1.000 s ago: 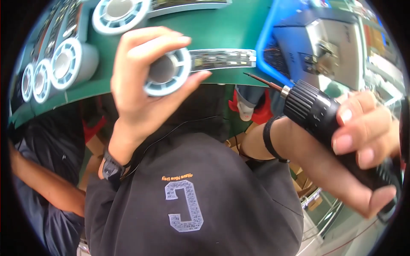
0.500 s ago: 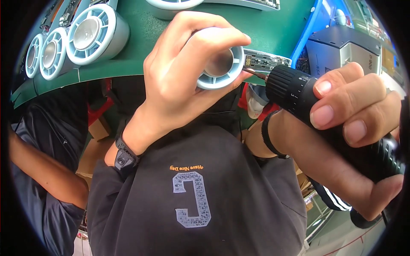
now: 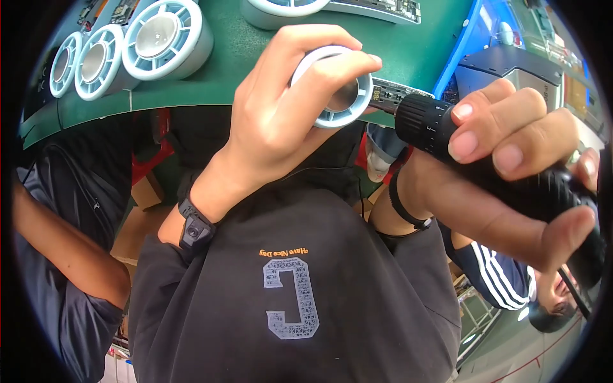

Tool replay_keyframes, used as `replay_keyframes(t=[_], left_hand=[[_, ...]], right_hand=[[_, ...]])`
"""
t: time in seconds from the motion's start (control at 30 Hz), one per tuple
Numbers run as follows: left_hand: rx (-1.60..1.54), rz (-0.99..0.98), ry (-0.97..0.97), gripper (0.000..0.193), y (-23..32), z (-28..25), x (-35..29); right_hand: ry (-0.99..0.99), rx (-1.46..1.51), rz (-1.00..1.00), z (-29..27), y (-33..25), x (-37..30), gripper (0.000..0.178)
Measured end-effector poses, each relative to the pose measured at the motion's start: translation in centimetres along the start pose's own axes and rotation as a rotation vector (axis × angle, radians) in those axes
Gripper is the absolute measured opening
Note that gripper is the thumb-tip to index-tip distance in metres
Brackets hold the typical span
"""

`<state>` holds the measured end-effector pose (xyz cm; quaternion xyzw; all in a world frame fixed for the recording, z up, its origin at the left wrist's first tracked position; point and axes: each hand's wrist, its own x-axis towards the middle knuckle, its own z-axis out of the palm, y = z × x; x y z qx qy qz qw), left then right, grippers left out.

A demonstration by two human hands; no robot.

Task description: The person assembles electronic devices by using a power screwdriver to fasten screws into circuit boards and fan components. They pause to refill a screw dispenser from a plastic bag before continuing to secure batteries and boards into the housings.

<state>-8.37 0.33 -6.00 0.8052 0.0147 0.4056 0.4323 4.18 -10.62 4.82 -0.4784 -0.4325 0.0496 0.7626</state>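
Observation:
My left hand (image 3: 271,118) is wrapped round a light-blue round housing (image 3: 365,96) with spokes and a silvery domed middle. Its thumb and fingers cover much of the rim. From the housing's right side runs a narrow strip with a circuit board (image 3: 391,96). My right hand (image 3: 517,131) grips a black electric screwdriver (image 3: 418,124) with a ribbed, marked collar. The thin screwdriver bit (image 3: 383,109) points left to where the strip meets the housing; whether its tip touches a screw is too small to tell.
On the green table (image 3: 223,70) stand similar blue housings (image 3: 167,41) at the left and another housing (image 3: 287,7) at the back. A blue-edged tray (image 3: 456,48) and a grey box (image 3: 511,67) are at the right. One person's arm (image 3: 70,249) is close on my left; another person (image 3: 501,274) is behind right.
The view has shifted, so the table things appear farther right and higher. My left hand sits slightly farther right with the housing. The screwdriver bit stays at the strip. Another person shows more at lower right.

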Motion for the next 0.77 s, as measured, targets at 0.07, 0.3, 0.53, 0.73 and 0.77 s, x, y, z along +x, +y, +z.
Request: replay_keyframes(t=[0.07, 0.3, 0.53, 0.73, 0.77], left_hand=[[0.034, 0.033, 0.021, 0.056, 0.6, 0.0, 0.2], [0.402, 0.235, 0.246, 0.048, 0.5, -0.5, 1.3], [-0.15, 0.216, 0.011, 0.046, 4.5, -1.2, -2.0], [-0.528, -0.011, -0.137, 0.069, 5.6, -0.3, -4.0], [-0.504, -0.008, -0.182, 0.076, 5.3, -0.6, -4.3]], right_hand=[[0.03, 0.015, 0.02, 0.2, -0.7, -0.1, 0.051], [0.294, 0.019, -0.212, 1.2, -4.8, -3.1, 0.06], [-0.039, -0.237, -0.152, -0.5, -2.2, -10.3, 0.074], [-0.511, -0.78, -0.015, 0.2, -5.7, -6.4, 0.088], [-0.579, -0.813, 0.035, 0.6, -5.9, -5.1, 0.09]])
